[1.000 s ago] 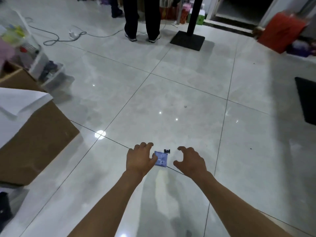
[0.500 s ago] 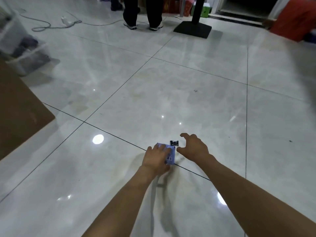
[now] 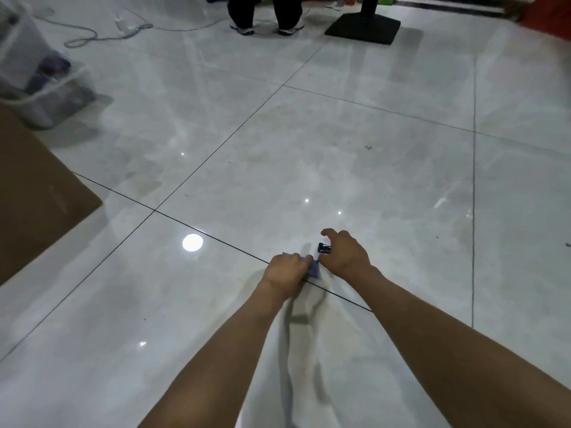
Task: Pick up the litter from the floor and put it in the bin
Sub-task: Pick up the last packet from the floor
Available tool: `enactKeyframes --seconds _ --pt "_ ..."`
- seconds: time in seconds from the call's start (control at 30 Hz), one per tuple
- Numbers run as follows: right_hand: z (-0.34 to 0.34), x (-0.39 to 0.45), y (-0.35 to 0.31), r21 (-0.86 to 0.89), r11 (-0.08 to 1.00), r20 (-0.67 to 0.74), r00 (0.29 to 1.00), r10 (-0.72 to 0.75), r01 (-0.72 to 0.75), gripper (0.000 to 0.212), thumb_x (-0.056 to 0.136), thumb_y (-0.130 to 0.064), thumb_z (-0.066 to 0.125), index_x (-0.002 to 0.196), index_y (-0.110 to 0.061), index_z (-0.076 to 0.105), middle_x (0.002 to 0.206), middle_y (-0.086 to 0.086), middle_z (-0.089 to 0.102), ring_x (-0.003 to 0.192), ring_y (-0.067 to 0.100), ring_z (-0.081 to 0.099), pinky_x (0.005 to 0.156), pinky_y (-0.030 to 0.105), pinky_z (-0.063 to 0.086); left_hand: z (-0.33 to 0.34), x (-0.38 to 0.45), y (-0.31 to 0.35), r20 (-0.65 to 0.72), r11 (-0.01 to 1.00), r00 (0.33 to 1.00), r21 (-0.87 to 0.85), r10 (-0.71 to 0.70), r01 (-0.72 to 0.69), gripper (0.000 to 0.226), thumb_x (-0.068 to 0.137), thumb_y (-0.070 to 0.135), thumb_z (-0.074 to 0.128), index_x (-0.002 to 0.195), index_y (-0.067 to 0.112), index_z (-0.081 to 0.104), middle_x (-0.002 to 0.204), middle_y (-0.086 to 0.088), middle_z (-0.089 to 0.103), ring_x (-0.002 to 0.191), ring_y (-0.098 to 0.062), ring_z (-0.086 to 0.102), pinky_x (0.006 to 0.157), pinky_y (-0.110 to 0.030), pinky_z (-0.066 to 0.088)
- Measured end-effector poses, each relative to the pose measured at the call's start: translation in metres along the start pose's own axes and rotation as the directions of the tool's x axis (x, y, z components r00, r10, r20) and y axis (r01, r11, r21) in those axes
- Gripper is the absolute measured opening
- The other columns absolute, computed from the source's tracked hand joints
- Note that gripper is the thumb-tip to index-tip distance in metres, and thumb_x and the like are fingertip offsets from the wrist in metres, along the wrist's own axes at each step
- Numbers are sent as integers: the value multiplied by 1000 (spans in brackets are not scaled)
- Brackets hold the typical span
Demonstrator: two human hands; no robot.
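A small blue packet (image 3: 314, 269) lies on the glossy grey floor tiles, mostly covered by my left hand (image 3: 287, 271), whose fingers are closed over it. Just beyond it sits a tiny black wrapper (image 3: 323, 248). My right hand (image 3: 344, 254) hovers right beside the black wrapper with its fingers curled and apart, holding nothing. No bin is visible in this view.
A brown cardboard box (image 3: 34, 193) stands at the left. Clear plastic containers (image 3: 46, 88) sit behind it, with a cable (image 3: 92, 38) on the floor. A person's legs (image 3: 265, 17) and a black stand base (image 3: 363, 27) are at the far end.
My left hand came down over the blue packet and closed on it. My right hand moved in toward the black wrapper. The view dropped closer to the floor.
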State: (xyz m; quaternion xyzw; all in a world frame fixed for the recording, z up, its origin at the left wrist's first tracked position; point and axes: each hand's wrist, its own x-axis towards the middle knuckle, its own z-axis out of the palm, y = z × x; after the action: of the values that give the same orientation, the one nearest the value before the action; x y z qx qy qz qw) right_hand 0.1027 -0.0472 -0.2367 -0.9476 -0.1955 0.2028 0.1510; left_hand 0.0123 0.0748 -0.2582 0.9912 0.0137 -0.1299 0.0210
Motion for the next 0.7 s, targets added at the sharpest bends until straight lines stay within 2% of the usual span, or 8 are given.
enactKeyframes --seconds 0.13,0.3,0.4,0.47,0.57,0.63,0.7 --pt "13 9 -4 -14 1000 4 1000 7 -7 59 85 -14 59 141 -22 40 131 11 43 120 28 48 89 35 47 -10 -5 -6 -43 991 993 70 -111 114 46 83 -2 58 125 10 43 117 -10 54 105 -30 56 69 -33 37" --pt "27 16 -8 -77 997 -38 999 -25 22 52 83 -4 56 132 -14 44 130 12 38 118 31 44 84 35 48 -17 -12 -24 -133 949 940 -79 -314 306 46 80 -4 61 120 16 50 115 -5 52 108 -25 49 64 -29 36" --pt "33 19 -8 -131 990 -47 997 -56 49 48 82 0 53 127 -16 47 125 11 40 112 29 45 78 35 48 -20 -15 -37 -153 931 921 -130 -358 340 55 74 -10 60 120 17 52 114 -5 51 107 -25 47 64 -29 37" --pt "37 21 -8 -152 986 -56 996 -76 66 43 82 3 50 121 -14 50 121 12 43 109 29 45 76 35 48 -22 -17 -44 -157 923 913 -153 -376 353 53 74 -11 59 119 17 53 113 -4 52 106 -25 47 64 -30 37" --pt "39 25 -12 -173 983 -35 997 -64 57 33 83 5 50 114 -8 52 119 15 46 108 31 46 76 34 45 -23 -19 -52 -166 913 906 -198 -389 356 22 93 10 55 114 15 58 108 -6 57 104 -25 49 64 -32 38" --pt "41 23 -16 -162 986 17 1000 -24 27 28 84 -1 54 111 -7 52 120 17 45 109 34 47 77 33 42 -20 -21 -57 -162 909 905 -218 -393 355 18 98 25 49 108 14 59 103 -7 60 103 -26 51 66 -33 39" --pt "49 19 -18 -194 981 38 999 -7 14 25 85 -4 56 109 -9 50 120 18 46 108 34 49 79 31 41 -14 -24 -60 -161 904 902 -226 -402 362 17 97 26 52 104 13 59 99 -7 61 102 -27 52 65 -32 38"
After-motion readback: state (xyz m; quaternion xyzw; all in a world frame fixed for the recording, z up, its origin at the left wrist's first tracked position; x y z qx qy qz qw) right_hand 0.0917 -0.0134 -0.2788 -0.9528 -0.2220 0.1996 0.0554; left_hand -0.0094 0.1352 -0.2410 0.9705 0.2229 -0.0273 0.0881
